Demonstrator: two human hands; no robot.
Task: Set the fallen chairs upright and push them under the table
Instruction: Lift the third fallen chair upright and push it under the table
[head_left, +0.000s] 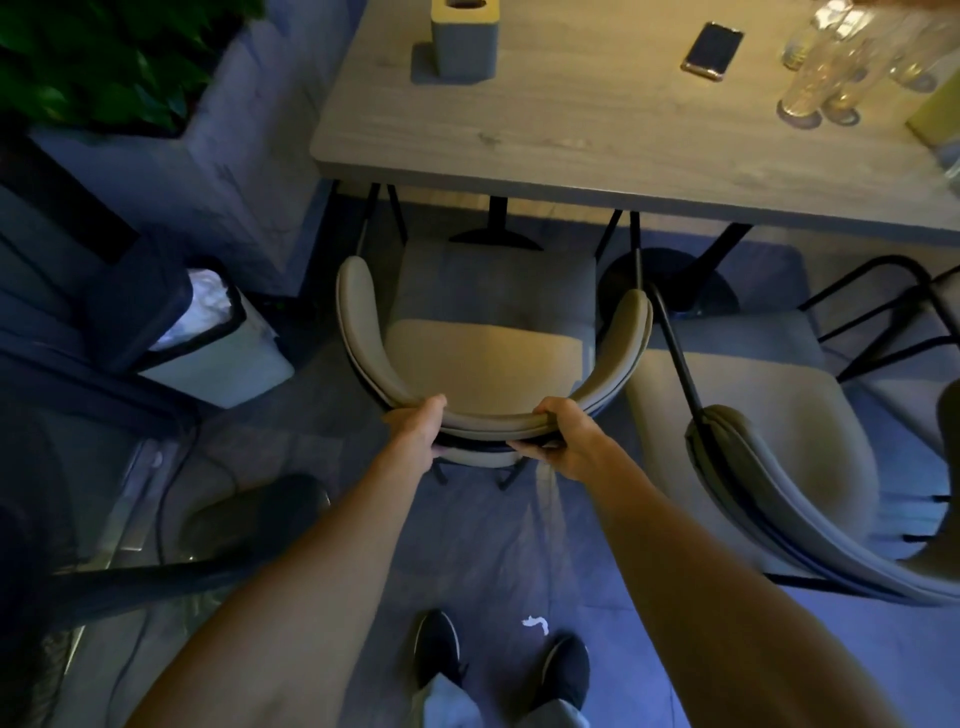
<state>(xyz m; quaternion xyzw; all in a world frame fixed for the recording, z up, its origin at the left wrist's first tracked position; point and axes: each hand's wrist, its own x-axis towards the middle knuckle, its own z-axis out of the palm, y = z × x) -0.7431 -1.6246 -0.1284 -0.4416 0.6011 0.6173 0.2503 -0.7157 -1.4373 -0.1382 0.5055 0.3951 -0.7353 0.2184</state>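
An upright grey chair (488, 332) with a curved padded backrest stands in front of me, its seat front near the edge of the wooden table (571, 145). My left hand (418, 431) grips the left side of the backrest's rear curve. My right hand (561, 436) grips the right side of the same curve. A second grey chair (769, 467) lies tipped on the floor to the right, its black legs (878, 312) pointing toward the table.
On the table stand a grey box (462, 36), a phone (712, 49) and several glasses (831, 78). A lined waste bin (208, 332) and a grey planter with green leaves (171, 130) are to the left. A paper scrap (536, 623) lies by my shoes.
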